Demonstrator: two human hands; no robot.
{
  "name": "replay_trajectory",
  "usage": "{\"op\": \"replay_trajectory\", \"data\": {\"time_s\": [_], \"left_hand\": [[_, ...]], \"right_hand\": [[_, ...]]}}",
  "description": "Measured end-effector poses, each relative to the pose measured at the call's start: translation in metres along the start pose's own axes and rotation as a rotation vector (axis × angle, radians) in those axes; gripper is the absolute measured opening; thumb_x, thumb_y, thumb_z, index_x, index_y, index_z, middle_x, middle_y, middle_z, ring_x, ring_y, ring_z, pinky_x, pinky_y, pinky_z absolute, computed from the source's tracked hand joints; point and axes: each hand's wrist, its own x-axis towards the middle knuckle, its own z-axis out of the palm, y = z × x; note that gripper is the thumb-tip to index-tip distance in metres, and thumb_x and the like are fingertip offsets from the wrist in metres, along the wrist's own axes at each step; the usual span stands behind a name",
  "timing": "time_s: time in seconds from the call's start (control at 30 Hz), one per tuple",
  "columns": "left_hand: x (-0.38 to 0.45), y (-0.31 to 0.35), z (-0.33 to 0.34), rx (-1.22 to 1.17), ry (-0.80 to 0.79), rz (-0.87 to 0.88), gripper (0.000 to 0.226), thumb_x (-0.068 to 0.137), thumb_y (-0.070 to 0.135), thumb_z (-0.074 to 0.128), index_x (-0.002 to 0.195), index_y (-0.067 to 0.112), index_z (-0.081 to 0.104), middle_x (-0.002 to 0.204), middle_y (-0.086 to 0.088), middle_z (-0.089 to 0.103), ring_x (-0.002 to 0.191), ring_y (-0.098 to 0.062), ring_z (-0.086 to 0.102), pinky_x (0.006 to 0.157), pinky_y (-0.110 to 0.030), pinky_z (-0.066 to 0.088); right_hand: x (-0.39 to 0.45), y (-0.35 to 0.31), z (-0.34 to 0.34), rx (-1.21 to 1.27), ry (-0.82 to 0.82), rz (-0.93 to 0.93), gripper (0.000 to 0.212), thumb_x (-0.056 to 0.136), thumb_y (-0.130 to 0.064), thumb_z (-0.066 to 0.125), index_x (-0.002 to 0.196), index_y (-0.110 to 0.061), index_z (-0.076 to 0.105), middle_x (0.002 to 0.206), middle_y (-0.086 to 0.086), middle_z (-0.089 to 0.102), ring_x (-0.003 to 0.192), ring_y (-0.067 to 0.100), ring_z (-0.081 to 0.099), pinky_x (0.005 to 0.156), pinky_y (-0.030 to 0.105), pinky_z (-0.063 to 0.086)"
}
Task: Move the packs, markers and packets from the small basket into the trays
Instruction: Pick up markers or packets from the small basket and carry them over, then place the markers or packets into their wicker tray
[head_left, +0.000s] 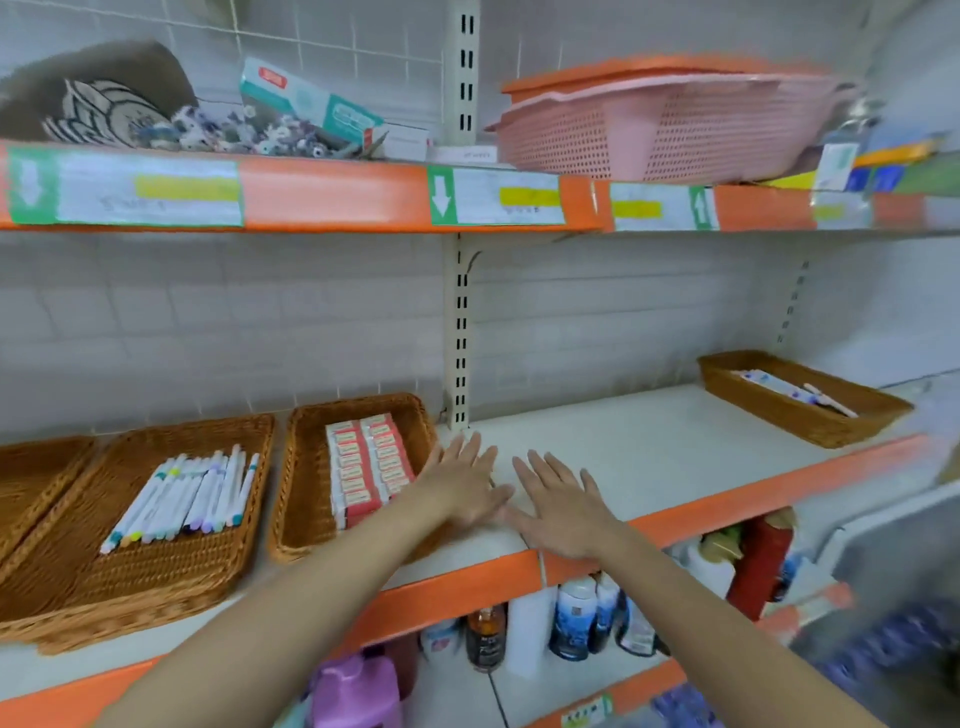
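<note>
— White tiled wall, orange-edged shop shelves. Where do things stand on the middle shelf (597, 457)?

— Both hands hover flat over its bare centre, holding nothing. The left hand (462, 486) has straight, spread fingers and partly overlaps the right rim of a wicker tray. The right hand (563, 501) is just beside it, fingers also straight and apart.

— And the goods?

— The red and white packs (366, 467) lie in two rows in that tray (306, 467), left of centre. The markers (182, 493) sit side by side in the larger tray (171, 566) further left. A third tray (31, 478) shows at the left edge, its contents out of view.

— The small basket?

— My guess is the narrow wicker basket (800, 400) at the right of the shelf, well apart from both hands. It holds a few pale flat packets (784, 387), though blur hides the detail.

— So what's the step?

— Seemingly a pause between loads. To do it well, I'd reach right with the right hand, gather the packets as one stack with thumb on top, and carry them level to a tray with room, laying them parallel like the markers, not dropping them. The left hand could steady the tray's rim.

— Anything else around?

— A pink plastic basket (665, 119) on the upper shelf, bottles (571, 618) below.
</note>
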Motion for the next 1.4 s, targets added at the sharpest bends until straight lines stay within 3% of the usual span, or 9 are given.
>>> {"op": "replay_trajectory", "data": {"time_s": [0.17,0.57,0.93,1.4], "left_hand": [[0.054,0.039,0.002,0.005,-0.077,0.062,0.070,0.100,0.055,0.019,0.153,0.019,-0.009,0.159,-0.004,-0.018,0.147,-0.024,-0.016,0.118,-0.043,-0.009],[0.141,0.118,0.000,-0.057,-0.049,0.243,0.072,0.100,0.055,0.023,0.153,0.018,-0.009,0.160,-0.007,-0.015,0.148,-0.027,-0.011,0.119,-0.044,-0.006],[0.194,0.215,-0.003,-0.061,-0.080,0.190,0.074,0.099,0.058,0.022,0.152,0.019,-0.011,0.160,-0.005,-0.016,0.148,-0.026,-0.012,0.119,-0.044,-0.006],[0.251,0.392,-0.028,-0.076,-0.055,0.202,0.075,0.098,0.060,0.018,0.152,0.019,-0.013,0.160,-0.007,-0.016,0.148,-0.026,-0.011,0.119,-0.044,-0.005]], "right_hand": [[0.012,0.052,-0.009,-0.035,-0.056,0.069,0.074,0.098,-0.059,0.026,0.154,-0.024,-0.009,0.161,-0.001,-0.016,0.148,0.017,-0.015,0.119,0.049,-0.007],[0.025,0.160,-0.018,-0.066,-0.045,0.277,0.072,0.100,-0.057,0.024,0.154,-0.025,-0.011,0.161,0.000,-0.017,0.148,0.020,-0.015,0.118,0.051,-0.005],[0.016,0.286,-0.034,-0.033,-0.090,0.341,0.071,0.100,-0.058,0.021,0.153,-0.026,-0.013,0.160,-0.002,-0.021,0.147,0.019,-0.018,0.117,0.053,-0.006],[-0.026,0.472,-0.076,-0.021,0.046,0.352,0.068,0.099,-0.059,0.016,0.154,-0.026,-0.007,0.161,0.000,-0.018,0.148,0.022,-0.016,0.116,0.055,-0.002]]}}
